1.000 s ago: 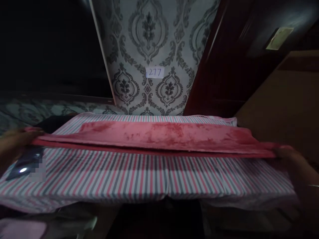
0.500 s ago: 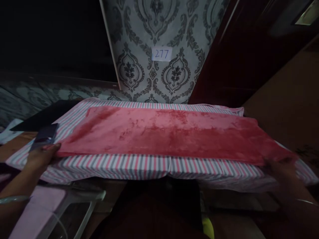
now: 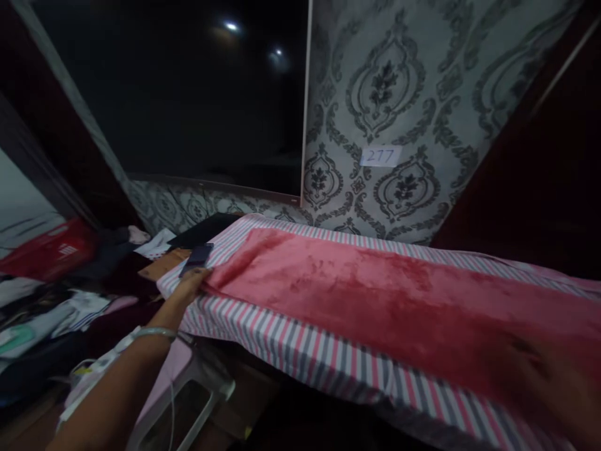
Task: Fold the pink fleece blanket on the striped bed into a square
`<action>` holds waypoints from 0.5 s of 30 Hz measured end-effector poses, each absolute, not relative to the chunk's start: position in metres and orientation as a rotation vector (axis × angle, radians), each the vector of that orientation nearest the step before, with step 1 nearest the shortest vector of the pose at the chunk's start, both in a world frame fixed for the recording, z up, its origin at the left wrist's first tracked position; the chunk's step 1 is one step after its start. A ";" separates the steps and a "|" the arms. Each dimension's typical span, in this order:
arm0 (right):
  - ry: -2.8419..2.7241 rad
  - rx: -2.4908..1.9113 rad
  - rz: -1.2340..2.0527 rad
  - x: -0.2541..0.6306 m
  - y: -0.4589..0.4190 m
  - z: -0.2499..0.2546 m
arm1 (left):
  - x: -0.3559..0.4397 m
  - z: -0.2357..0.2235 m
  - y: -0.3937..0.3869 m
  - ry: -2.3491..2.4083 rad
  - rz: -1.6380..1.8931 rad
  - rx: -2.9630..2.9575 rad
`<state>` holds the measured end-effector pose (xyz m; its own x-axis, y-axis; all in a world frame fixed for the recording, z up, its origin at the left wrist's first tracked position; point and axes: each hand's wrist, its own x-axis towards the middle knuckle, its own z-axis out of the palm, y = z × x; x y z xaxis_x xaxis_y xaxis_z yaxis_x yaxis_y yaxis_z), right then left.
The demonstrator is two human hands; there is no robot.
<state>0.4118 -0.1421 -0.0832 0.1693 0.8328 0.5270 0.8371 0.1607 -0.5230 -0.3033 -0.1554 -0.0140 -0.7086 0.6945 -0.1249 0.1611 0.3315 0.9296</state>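
Observation:
A long, folded pinkish-red plush cloth lies flat along a table covered with a striped sheet. At its near left corner is my left hand, fingers closed on the cloth's edge. A dark phone-like object lies just beyond that hand. My right hand is over the cloth's near right part, smeared by motion. Its fingers cannot be made out, nor whether it touches the plush.
A large dark screen hangs on the patterned wall, with a paper label marked 277. Piled clothes and a red bag are at the left. A pale plastic stool stands below the table's left end.
The view has swung left, bringing the clothes pile into sight. My right hand has left the cloth's near right corner and moved inward over it. My left hand stays at the left corner.

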 end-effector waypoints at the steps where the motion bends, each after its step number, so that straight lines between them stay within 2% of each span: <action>1: -1.650 -1.569 0.094 0.392 -0.133 -0.087 | -0.305 -0.017 -0.156 2.102 1.364 0.781; 4: -1.751 -1.405 0.244 0.335 -0.113 -0.095 | -0.311 -0.025 -0.158 2.173 1.325 0.884; 10: -1.980 -1.140 0.108 0.246 -0.105 -0.108 | -0.326 -0.016 -0.142 2.317 1.115 1.086; 15: -2.085 -1.023 0.103 0.195 -0.106 -0.133 | -0.335 0.001 -0.086 2.284 0.904 1.190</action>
